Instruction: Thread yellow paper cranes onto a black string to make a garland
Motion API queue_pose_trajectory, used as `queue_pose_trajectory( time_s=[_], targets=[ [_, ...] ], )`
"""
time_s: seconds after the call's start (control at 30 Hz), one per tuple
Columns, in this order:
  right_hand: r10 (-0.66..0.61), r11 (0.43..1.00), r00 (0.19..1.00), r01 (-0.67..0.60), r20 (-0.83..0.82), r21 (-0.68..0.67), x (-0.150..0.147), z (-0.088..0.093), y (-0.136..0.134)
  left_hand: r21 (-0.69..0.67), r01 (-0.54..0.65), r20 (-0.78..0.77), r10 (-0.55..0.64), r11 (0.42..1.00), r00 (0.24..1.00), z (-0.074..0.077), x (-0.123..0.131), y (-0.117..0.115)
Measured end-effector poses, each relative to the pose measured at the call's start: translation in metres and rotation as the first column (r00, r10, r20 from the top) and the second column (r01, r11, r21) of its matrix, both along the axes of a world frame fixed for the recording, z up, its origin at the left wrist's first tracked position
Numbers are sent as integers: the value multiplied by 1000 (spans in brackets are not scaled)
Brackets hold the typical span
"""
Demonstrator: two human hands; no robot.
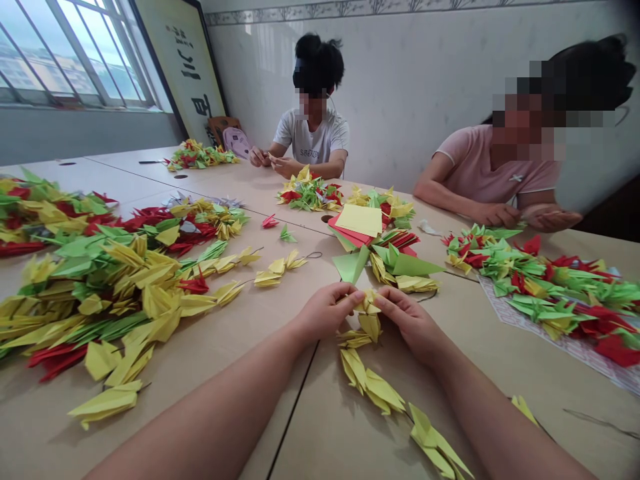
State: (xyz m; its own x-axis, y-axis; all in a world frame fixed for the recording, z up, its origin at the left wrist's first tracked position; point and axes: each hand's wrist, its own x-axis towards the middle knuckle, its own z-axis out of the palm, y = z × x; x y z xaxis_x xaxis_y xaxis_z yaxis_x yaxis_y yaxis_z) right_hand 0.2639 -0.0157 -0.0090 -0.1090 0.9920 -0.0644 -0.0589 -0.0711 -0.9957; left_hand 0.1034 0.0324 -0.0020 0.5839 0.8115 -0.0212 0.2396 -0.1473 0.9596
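Note:
My left hand and my right hand meet over the middle of the table, both pinched on a small yellow folded paper piece. From that piece a string of yellow folded paper cranes trails down toward me between my forearms. Just beyond my fingers lie a green folded sheet and a stack of square paper sheets, yellow on top and red beneath.
Big heaps of yellow, green and red folded cranes cover the left of the table; another heap lies right. Two other people sit across the table, hands on paper. A smaller pile sits before the far one.

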Motion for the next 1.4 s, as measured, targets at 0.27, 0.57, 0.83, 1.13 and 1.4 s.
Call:
queue_pose_trajectory(
  time_s=[0.27, 0.57, 0.83, 1.13, 1.4],
  targets=[
    [5, 999, 998, -6, -55, -34, 4, -2, 1, 5, 33, -47, -32, 999, 998, 2, -3, 0],
    [18, 1000, 1000, -18, 3, 11, 5, -1, 0, 1, 87, 53, -87, 996, 995, -3, -1, -1],
    [13, 999, 1000, -14, 12, 49, 7, -5, 1, 130, 94, -13, -93, 987, 996, -5, -2, 1],
    [62, 998, 997, -62, -40, -3, 8, -2, -1, 147, 133, 13, -136, 980, 991, -2, -3, 0],
    [100, 995, 995, -100, 15, -29, 8, 1, -3, 140, 108, -91, -96, 984, 991, 3, -3, -2]
  ],
)
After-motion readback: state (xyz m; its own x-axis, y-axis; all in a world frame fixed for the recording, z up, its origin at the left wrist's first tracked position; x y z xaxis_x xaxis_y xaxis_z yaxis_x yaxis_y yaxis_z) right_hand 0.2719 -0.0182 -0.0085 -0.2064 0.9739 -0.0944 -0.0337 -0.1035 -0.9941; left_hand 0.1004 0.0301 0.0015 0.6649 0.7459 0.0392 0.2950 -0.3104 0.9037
